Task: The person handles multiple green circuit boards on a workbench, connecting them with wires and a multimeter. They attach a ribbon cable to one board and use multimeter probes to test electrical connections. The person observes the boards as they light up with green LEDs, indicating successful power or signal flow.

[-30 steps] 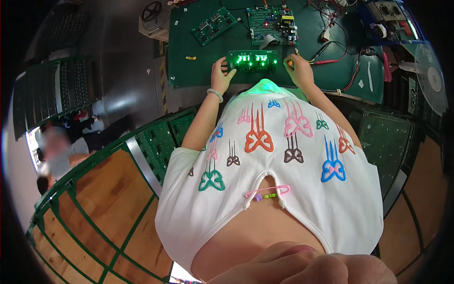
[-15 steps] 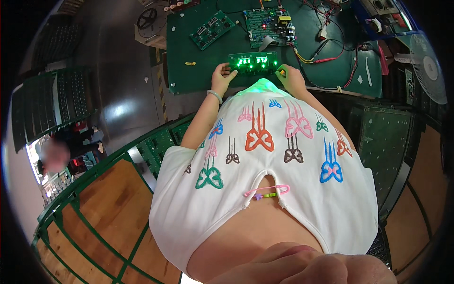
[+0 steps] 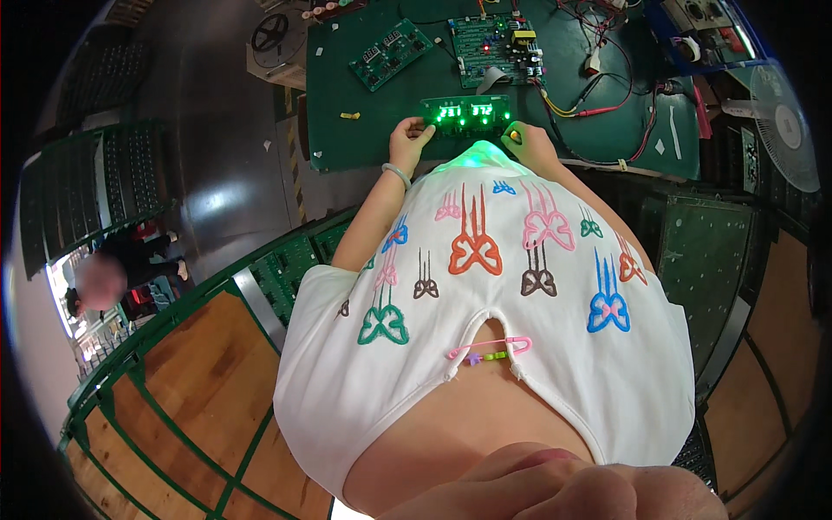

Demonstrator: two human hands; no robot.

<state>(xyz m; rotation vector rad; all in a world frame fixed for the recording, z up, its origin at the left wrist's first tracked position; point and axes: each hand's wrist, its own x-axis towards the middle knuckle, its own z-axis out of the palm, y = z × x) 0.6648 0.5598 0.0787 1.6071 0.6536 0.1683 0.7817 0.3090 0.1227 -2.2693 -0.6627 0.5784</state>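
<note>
A lit circuit board (image 3: pixel 468 128) with glowing green digit displays and small green lights is held at the near edge of the green table. My left hand (image 3: pixel 409 139) grips its left end between thumb and fingers. At its right end is my right hand (image 3: pixel 530 146), closed around a small thing with a yellow-orange end (image 3: pixel 516 136); the rest of that is hidden in the fingers. A grey ribbon cable (image 3: pixel 493 78) runs from the lit board toward a larger green circuit board (image 3: pixel 496 54), which has a red light and a yellow transformer.
Another display board (image 3: pixel 390 55), unlit, lies on the green table (image 3: pixel 347 143) at the far left. Red, black and yellow leads (image 3: pixel 598 110) spread over the right side. A white fan (image 3: pixel 784 126) stands at far right. Someone sits (image 3: pixel 130 269) at left.
My right hand has curled in slightly toward the lit board's right end, and the yellow-orange end has turned. The lit board has shifted slightly right, and its displays look different.
</note>
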